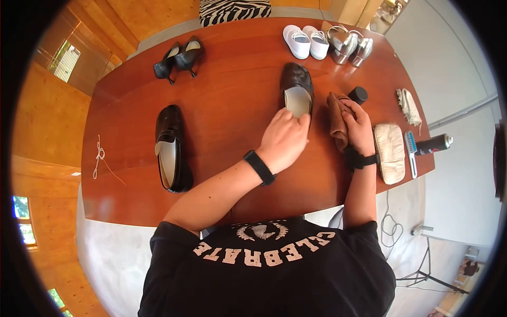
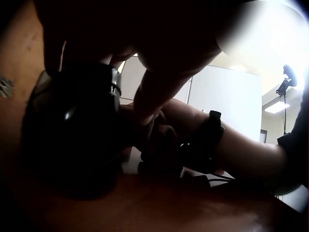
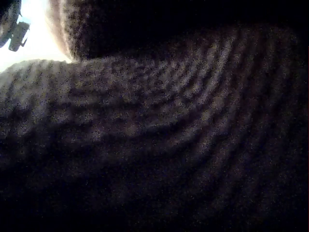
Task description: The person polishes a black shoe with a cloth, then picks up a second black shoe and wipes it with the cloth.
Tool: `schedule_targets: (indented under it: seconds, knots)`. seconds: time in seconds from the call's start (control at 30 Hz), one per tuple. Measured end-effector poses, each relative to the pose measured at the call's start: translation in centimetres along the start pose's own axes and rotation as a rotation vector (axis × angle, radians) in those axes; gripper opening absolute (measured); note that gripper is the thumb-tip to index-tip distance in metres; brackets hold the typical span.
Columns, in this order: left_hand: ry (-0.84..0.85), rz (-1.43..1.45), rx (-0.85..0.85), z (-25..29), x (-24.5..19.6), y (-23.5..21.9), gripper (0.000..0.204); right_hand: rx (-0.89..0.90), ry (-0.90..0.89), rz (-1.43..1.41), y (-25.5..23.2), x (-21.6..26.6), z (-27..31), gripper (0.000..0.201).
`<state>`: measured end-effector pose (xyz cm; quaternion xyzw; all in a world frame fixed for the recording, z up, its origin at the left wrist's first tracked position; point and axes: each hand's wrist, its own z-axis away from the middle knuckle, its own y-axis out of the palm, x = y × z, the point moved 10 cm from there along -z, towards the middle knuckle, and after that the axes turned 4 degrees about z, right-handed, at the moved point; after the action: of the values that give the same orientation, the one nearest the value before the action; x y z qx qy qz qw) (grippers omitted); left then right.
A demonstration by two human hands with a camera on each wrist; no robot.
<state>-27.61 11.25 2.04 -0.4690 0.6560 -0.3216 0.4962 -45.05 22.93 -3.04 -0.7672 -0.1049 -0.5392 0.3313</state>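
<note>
Head view: at upper centre, a black leather loafer (image 1: pixel 297 79) is gripped at its heel by the left hand (image 1: pixel 285 138), fingers curled over the rim. Right of centre, a brown cloth (image 1: pixel 337 121) is pinched between thumb and fingers of the right hand (image 1: pixel 359 129).

Left wrist view: the loafer, dark, is held at left.

Right wrist view: ribbed fabric (image 3: pixel 145 106) fills most of the frame; fingers cannot be told.

**Red-brown, black and a zebra stripe**

My tabletop (image 1: pixel 227 132) is glossy red-brown. The cloth (image 1: pixel 336 120) is plain brown; the loafers (image 1: pixel 296 76) look near-black with cream insoles (image 1: pixel 167 162). I see black heels (image 1: pixel 188 55), white sneakers (image 1: pixel 296 42), silver sandals (image 1: pixel 344 45). White lettering (image 1: pixel 264 257) marks my black shirt (image 1: pixel 264 290); black-and-white zebra stripes cover the far fabric (image 1: pixel 235 11).
</note>
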Motion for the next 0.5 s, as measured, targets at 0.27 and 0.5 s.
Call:
schedule_targets:
  seconds: [0.27, 0.5]
  knots:
    - [0.134, -0.069, -0.005, 5.5, -2.6, -2.1, 0.008, -0.01, 0.03, 0.161, 1.2, 3.8, -0.4, 0.029]
    - [0.083, 0.155, 0.01, 8.1, -2.9, -1.3, 0.009, 0.231, -0.369, 0.528, 10.6, 11.1, -1.7, 0.021]
